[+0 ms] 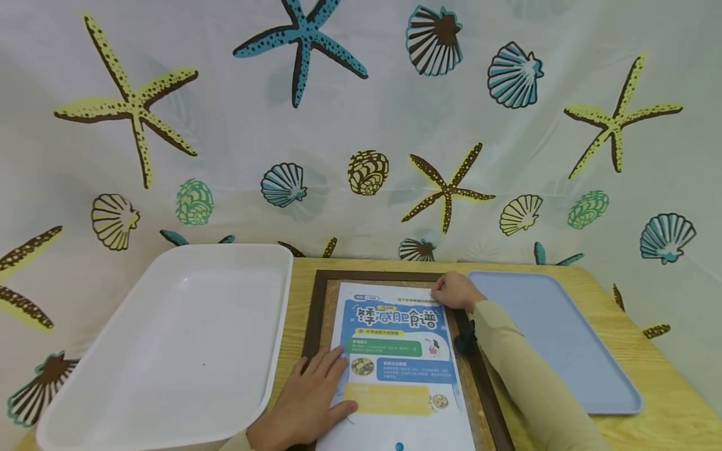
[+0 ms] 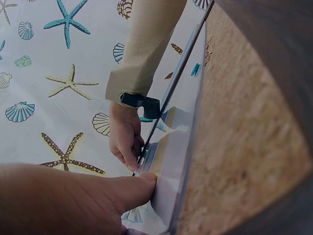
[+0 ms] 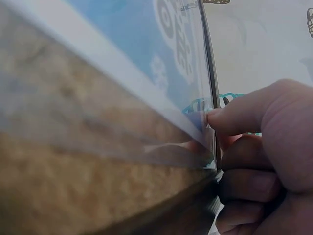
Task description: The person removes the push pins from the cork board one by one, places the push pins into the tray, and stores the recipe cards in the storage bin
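Note:
A printed poster (image 1: 406,351) with Chinese text and food pictures lies on a brown-framed cork board (image 1: 331,307). My left hand (image 1: 316,394) rests on the poster's left edge with its fingers spread. In the left wrist view the left thumb (image 2: 134,191) presses near that edge. My right hand (image 1: 458,291) pinches at the poster's top right corner, thumb and forefinger together and the other fingers curled. Whether anything small is between those fingertips is hidden. A blue push pin (image 1: 399,446) is on the lower part of the poster.
A large white tray (image 1: 197,401) is on the left of the wooden table (image 1: 665,401). On the right lies a flat light-blue tray (image 1: 564,351), partly under the right sleeve (image 1: 530,369). Behind the table hangs a curtain (image 1: 361,125) printed with shells and starfish.

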Tool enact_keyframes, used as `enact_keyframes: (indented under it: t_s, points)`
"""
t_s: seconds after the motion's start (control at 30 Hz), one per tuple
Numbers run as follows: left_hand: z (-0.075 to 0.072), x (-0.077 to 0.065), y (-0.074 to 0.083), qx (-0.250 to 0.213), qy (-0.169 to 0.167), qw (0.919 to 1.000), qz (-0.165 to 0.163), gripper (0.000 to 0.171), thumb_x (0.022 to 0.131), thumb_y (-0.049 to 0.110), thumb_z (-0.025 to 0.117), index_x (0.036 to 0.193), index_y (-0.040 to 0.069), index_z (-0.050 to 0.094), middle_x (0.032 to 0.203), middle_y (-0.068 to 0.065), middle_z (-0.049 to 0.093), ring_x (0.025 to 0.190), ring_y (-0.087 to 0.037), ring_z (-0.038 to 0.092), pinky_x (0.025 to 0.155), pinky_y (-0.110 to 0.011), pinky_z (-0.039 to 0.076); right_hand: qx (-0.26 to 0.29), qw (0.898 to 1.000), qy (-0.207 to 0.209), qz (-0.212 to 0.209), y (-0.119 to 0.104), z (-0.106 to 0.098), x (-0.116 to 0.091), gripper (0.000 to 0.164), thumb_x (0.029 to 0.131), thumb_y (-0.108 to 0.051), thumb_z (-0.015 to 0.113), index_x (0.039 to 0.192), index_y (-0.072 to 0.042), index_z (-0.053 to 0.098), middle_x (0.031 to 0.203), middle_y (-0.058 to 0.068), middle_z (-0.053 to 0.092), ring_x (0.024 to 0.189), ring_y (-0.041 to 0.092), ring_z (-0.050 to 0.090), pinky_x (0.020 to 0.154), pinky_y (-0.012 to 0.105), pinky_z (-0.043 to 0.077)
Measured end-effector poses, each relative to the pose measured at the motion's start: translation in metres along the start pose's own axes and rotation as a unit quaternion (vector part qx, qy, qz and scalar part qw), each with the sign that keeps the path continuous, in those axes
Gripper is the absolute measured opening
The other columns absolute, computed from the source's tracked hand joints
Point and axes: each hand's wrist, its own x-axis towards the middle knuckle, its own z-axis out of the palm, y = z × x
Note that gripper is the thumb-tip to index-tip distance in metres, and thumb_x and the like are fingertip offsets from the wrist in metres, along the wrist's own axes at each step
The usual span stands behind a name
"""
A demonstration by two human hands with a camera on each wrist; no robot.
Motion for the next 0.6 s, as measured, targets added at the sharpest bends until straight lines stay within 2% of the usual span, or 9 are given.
enact_keyframes:
  t_s: [0.27,0.6]
  points:
    - [-0.001,-0.0007,0.0002,-0.001,0.001,1.0,0.0,0.071,0.087,0.048,0.065,0.139,0.004,0.046,0.15,-0.016,0.037,0.138,-0.04,0.033,0.105,-0.067,0.025,0.003,1.0,-0.005,-0.003,0.0001,0.0006,0.0003,0.015,0.087,-0.014,0.062,0.082,-0.003,0.07,0.071,0.001,0.063,0.065,0.013,0.054,0.061,0.024,0.042]
    - [-0.0006,-0.0008,0.0015,-0.002,0.002,1.0,-0.003,0.07,0.087,0.049,0.064,0.139,0.004,0.046,0.15,-0.016,0.037,0.139,-0.04,0.032,0.106,-0.067,0.025,-0.009,0.999,0.007,-0.034,0.0,0.0002,-0.0018,0.014,0.088,-0.012,0.06,0.086,-0.002,0.069,0.075,0.004,0.064,0.065,0.014,0.055,0.064,0.027,0.045]
